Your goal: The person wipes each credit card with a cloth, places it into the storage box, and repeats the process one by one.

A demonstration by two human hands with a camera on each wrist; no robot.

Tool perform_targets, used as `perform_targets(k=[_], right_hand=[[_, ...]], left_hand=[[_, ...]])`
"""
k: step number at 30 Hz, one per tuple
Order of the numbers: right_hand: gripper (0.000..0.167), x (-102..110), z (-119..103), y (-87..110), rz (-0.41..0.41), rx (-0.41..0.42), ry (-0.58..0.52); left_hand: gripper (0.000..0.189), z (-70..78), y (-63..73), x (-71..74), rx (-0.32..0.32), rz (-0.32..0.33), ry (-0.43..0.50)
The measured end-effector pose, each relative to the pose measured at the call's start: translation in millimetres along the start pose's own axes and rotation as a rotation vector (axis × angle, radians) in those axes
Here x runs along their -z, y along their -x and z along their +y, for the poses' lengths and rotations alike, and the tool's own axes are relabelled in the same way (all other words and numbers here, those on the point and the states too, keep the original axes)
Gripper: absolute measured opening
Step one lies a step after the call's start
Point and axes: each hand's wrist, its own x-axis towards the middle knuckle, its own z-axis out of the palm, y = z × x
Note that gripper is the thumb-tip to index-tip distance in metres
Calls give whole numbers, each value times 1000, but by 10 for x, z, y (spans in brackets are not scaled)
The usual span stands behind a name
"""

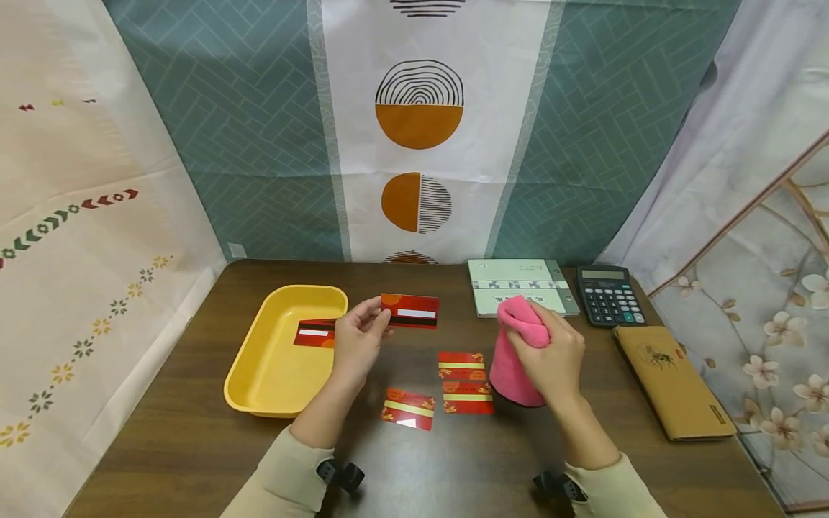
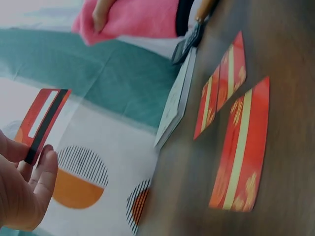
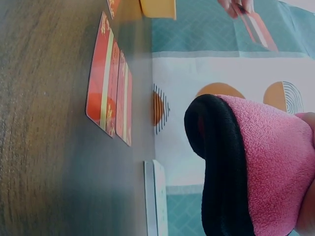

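My left hand (image 1: 360,337) pinches a red card (image 1: 409,311) by its left end, raised above the table, its black stripe and white strip showing. In my right hand (image 1: 549,354) a folded pink cloth (image 1: 514,370) with a dark edge is gripped from above, also off the table. Between the hands, a red card with a pale gold stripe (image 1: 408,409) lies at the left. Two like it, an upper card (image 1: 461,365) and a lower card (image 1: 468,398), lie close together at the right. The left wrist view shows thumb and fingers on the raised card (image 2: 47,118).
A yellow tray (image 1: 249,367) at the left holds red cards (image 1: 315,332), partly hidden behind my left hand. At the back right are a pale green booklet (image 1: 518,284) and a black calculator (image 1: 610,296). A tan wallet (image 1: 670,381) lies near the right edge.
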Motion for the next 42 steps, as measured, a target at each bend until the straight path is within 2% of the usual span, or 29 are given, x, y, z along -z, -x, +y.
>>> perform_targets(k=[3, 8, 15, 21, 27, 30, 32, 35, 39, 42], right_hand=[[48, 5, 7, 0, 0, -14, 0], [47, 8, 11, 14, 2, -32, -10], [47, -3, 30, 22, -13, -44, -15], [48, 12, 74, 34, -28, -81, -19], [49, 26, 95, 37, -28, -80, -27], [49, 24, 110, 39, -22, -76, -31], [49, 21, 121, 42, -19, -73, -33], [49, 14, 135, 48, -15, -68, -33], [49, 6, 139, 54, -20, -70, -38], [49, 4, 134, 55, -31, -74, -38]], left_hand=[[31, 35, -59, 127, 21, 21, -23], [33, 74, -159, 338, 19, 51, -38], [34, -29, -323, 702, 28, 124, -25], [38, -81, -397, 1009, 74, 135, -13], [39, -95, -491, 1264, 94, 189, -29], [42, -135, -537, 1379, 138, 204, -45], [43, -179, -565, 1445, 167, 194, -64], [46, -262, -600, 1516, 200, 144, -100], [46, -358, -626, 1549, 227, 64, -172], [46, -405, -630, 1555, 237, 35, -212]])
